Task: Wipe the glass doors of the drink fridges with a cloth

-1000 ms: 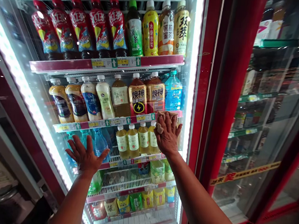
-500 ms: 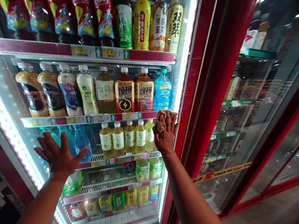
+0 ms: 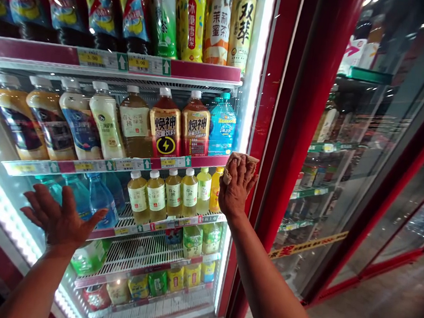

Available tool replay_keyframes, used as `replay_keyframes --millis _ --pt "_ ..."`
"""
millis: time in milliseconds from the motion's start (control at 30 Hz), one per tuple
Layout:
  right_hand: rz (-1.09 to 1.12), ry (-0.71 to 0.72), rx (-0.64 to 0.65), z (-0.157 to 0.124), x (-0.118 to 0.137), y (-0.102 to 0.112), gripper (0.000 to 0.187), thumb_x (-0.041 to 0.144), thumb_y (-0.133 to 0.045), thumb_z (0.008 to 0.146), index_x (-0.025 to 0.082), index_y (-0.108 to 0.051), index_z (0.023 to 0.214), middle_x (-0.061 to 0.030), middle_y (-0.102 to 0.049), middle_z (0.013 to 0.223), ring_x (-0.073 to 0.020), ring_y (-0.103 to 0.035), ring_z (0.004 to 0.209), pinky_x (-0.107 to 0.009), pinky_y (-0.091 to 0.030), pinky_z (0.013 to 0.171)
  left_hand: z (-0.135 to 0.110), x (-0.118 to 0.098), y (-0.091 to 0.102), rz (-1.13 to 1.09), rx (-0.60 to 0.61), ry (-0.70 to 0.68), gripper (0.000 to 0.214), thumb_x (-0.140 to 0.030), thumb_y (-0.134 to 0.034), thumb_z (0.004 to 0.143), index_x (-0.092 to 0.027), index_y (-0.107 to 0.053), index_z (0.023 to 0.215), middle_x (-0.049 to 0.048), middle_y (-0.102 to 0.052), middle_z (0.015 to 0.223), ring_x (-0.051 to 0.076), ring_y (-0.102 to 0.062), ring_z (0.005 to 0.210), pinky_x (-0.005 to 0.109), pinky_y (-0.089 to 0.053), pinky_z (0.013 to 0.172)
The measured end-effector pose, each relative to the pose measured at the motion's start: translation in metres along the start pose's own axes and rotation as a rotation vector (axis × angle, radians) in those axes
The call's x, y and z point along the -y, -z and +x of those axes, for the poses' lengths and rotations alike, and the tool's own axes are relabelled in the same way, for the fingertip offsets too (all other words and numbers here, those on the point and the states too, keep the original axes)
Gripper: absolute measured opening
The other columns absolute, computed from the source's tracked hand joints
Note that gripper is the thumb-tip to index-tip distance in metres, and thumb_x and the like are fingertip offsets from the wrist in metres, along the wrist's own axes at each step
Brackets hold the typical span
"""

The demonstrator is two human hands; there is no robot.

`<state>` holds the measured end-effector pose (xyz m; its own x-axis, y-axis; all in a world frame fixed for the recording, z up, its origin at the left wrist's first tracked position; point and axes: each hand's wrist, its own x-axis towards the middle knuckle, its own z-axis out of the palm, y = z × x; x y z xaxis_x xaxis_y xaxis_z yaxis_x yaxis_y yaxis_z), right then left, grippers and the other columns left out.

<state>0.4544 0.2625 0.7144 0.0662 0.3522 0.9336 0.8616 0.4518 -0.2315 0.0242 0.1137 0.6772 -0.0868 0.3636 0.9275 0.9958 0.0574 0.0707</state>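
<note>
My right hand [image 3: 236, 186] presses a small brown cloth [image 3: 242, 159] against the glass door [image 3: 126, 211] of a lit drinks fridge, near the door's right edge at the level of the second shelf. The fingers are curled over the cloth. My left hand [image 3: 58, 217] lies flat on the same glass lower left, fingers spread, holding nothing. Behind the glass stand rows of bottles: red-labelled tea on top, milk tea and energy drinks [image 3: 166, 130] in the middle, small yellow tea bottles [image 3: 174, 193] below.
A red door frame [image 3: 295, 136] runs upright just right of my right hand. Beyond it is a second, darker glass-fronted fridge [image 3: 364, 157] with a yellow strip across it. Grey floor [image 3: 387, 313] shows at the lower right.
The view has shifted right and downward along the fridge. My right hand with the cloth has slid slightly right toward the door's edge; my left hand stays flat on the glass.
</note>
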Motion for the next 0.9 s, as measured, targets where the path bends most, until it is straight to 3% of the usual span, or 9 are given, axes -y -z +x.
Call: replay_keyframes --millis 100,167,300,400,600,800,900 --pt "0.016 0.072 0.017 -0.007 -0.007 0.0 0.069 0.034 -0.04 0.105 0.021 -0.016 0.168 -0.0113 -0.017 0.176 -0.0263 0.006 0.164 -0.06 -0.013 0.131 0.0 -0.001 0.0 0.007 -0.008 -0.006 0.111 -0.078 -0.056 0.083 -0.041 0.009 0.165 0.0053 0.027 0.173 0.046 0.022 0.157 0.075 0.014 0.117" --pt "-0.008 0.095 0.034 -0.011 -0.017 0.001 0.07 0.034 -0.041 0.104 0.024 -0.016 0.168 -0.0107 -0.019 0.176 -0.0274 0.002 0.164 -0.062 -0.011 0.131 0.0 -0.001 0.0 0.01 -0.013 -0.011 0.111 -0.078 -0.057 0.083 -0.04 0.009 0.165 0.0056 0.027 0.173 0.046 0.022 0.157 0.075 0.014 0.117" --pt "-0.051 -0.056 -0.028 0.003 -0.034 0.002 0.074 0.033 -0.04 0.101 0.022 -0.013 0.169 -0.0132 -0.02 0.175 -0.0334 -0.003 0.164 -0.074 -0.004 0.125 -0.001 0.001 0.0 0.018 -0.01 -0.023 0.112 -0.076 -0.058 0.084 -0.039 0.01 0.165 0.0073 0.026 0.173 0.046 0.022 0.157 0.077 0.013 0.116" --pt "0.005 -0.098 -0.066 0.013 -0.035 0.0 0.078 0.032 -0.042 0.099 0.019 -0.009 0.169 -0.014 -0.012 0.176 -0.0342 0.002 0.164 -0.073 -0.01 0.125 -0.001 0.003 -0.001 0.025 -0.011 -0.026 0.11 -0.073 -0.057 0.086 -0.038 0.01 0.165 0.0084 0.026 0.173 0.047 0.022 0.157 0.078 0.013 0.115" --pt "0.074 0.11 0.023 -0.021 -0.05 0.0 0.075 0.032 -0.043 0.102 0.025 -0.01 0.169 -0.0101 -0.01 0.177 -0.0309 0.0 0.164 -0.068 -0.016 0.128 -0.002 0.005 0.0 0.03 -0.007 -0.048 0.113 -0.072 -0.06 0.085 -0.034 0.008 0.166 0.0116 0.026 0.173 0.048 0.022 0.156 0.078 0.013 0.115" --pt "0.089 -0.009 -0.036 -0.02 -0.054 0.001 0.072 0.035 -0.041 0.103 0.025 -0.013 0.168 -0.0119 -0.011 0.177 -0.033 -0.004 0.164 -0.073 -0.015 0.126 -0.002 0.007 -0.002 0.036 -0.005 -0.054 0.115 -0.075 -0.059 0.084 -0.032 0.009 0.166 0.0119 0.026 0.173 0.047 0.023 0.156 0.077 0.013 0.115" --pt "0.09 0.022 -0.004 -0.027 -0.048 0.0 0.071 0.037 -0.043 0.102 0.027 -0.018 0.167 -0.0109 -0.013 0.176 -0.0345 -0.006 0.163 -0.073 -0.016 0.126 -0.003 0.01 -0.004 0.031 0.0 -0.053 0.118 -0.079 -0.058 0.083 -0.028 0.008 0.167 0.0133 0.027 0.172 0.047 0.024 0.156 0.075 0.015 0.116"
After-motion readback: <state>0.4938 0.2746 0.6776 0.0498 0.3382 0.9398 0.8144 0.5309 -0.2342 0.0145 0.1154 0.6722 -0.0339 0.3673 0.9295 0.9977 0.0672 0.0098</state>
